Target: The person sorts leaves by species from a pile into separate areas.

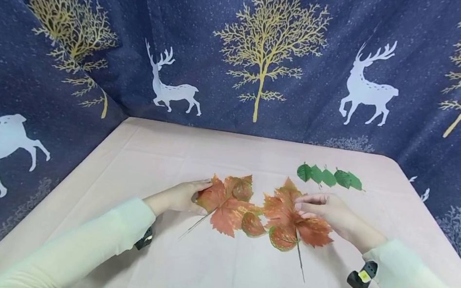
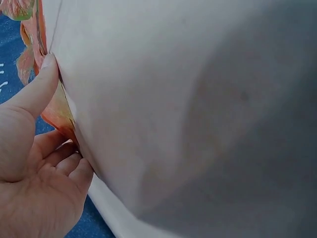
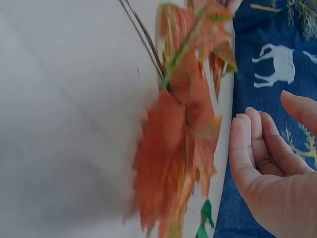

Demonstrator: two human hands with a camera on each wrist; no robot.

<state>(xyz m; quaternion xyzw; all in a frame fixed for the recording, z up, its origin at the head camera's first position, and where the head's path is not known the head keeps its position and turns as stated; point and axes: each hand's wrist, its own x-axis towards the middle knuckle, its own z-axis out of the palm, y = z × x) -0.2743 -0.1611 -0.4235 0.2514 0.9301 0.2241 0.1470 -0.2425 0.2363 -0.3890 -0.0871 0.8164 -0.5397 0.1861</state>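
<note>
- Head view: two big orange-red leaves lie side by side around the middle of the table (image 1: 190, 276), the left leaf (image 1: 231, 215) and right leaf (image 1: 283, 208), stems pointing at my near edge. Some small rounded leaves (image 1: 253, 225) sit on and between them.
- Same view: there's a row of green leaves (image 1: 328, 178) up towards the far right corner. My left hand (image 1: 184, 197) touches the left leaf's outer side, and my right hand (image 1: 329, 211) is at the right leaf.
- I'd call this step positioning the big leaves, just my read.
- Left wrist view: thumb and fingers well spread, loosely bent, touching the left leaf along its edge. Can't tell if there's any real grip.
- Right wrist view: fingers gently bent, thumb well apart, nothing seen between them. Deer-print fabric (image 3: 277, 64) shows behind.
- Next move calls for light fingertip nudges imo, so overlapping leaves don't drag each other along.
</note>
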